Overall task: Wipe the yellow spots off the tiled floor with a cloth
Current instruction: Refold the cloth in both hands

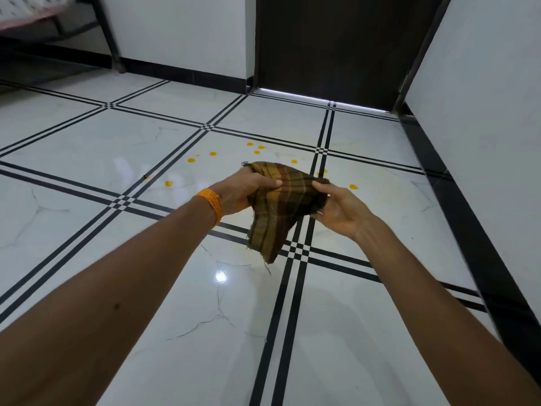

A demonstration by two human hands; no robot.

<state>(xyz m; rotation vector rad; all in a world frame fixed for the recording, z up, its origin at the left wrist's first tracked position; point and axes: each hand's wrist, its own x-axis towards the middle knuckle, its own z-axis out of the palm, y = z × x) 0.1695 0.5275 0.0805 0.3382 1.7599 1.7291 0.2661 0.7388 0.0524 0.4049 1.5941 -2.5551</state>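
Observation:
A brown and yellow checked cloth (281, 206) hangs in the air above the white tiled floor (117, 148). My left hand (246, 191), with an orange thread band on its wrist, grips the cloth's left side. My right hand (339, 209) pinches its right edge. A corner of the cloth dangles down between my arms. Several yellow spots (213, 154) lie scattered on the tile beyond the cloth, with more to the left (168, 183) and to the right (353, 187). The cloth hides part of the spotted area.
A dark door (336, 48) stands ahead, with light under it. White walls with black skirting run along the back and the right side (468, 218). A metal bed leg (115, 54) stands at the far left. Black double lines cross the floor.

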